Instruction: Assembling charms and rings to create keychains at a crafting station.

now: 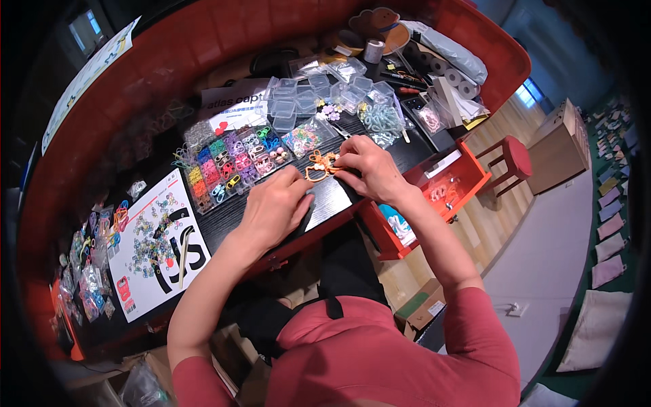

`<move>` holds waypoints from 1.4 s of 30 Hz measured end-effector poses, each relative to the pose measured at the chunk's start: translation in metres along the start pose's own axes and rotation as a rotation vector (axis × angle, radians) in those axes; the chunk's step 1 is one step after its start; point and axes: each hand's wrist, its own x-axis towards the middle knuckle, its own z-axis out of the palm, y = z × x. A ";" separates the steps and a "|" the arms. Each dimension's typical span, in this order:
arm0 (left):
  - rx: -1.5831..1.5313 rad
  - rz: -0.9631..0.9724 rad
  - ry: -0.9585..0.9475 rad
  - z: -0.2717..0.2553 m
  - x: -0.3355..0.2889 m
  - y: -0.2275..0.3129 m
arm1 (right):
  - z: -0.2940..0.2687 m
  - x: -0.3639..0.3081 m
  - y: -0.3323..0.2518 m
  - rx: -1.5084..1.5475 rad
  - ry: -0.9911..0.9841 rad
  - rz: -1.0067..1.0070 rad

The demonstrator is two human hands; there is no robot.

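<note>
Above the near edge of the black table, my right hand (369,169) pinches the right side of an orange looped ornament (321,165). It looks like a cord or wire outline with small pale beads on it; its exact kind is too small to tell. My left hand (274,207) is curled at the ornament's left side, fingertips close to its lower loop. Whatever those fingers hold, if anything, is hidden. Just behind lie a compartment box (234,163) of colourful clips and a clear bag (302,138) of multicoloured pieces.
At left, a white sheet (139,292) carries many small rings and tweezers (184,251). Small clear boxes (285,108) stack at the back. A bag of pale green pieces (381,122) lies right. An open orange drawer (468,183) juts out near a red stool (517,159).
</note>
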 end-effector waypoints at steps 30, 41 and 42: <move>-1.038 -0.838 0.215 0.004 0.017 0.006 | 0.039 -0.008 -0.070 0.433 0.501 0.110; -1.183 -0.939 0.031 -0.010 0.014 0.019 | 0.035 -0.024 -0.067 0.517 0.243 0.117; -1.183 -0.936 0.034 -0.010 0.013 0.021 | 0.036 -0.025 -0.069 0.521 0.247 0.183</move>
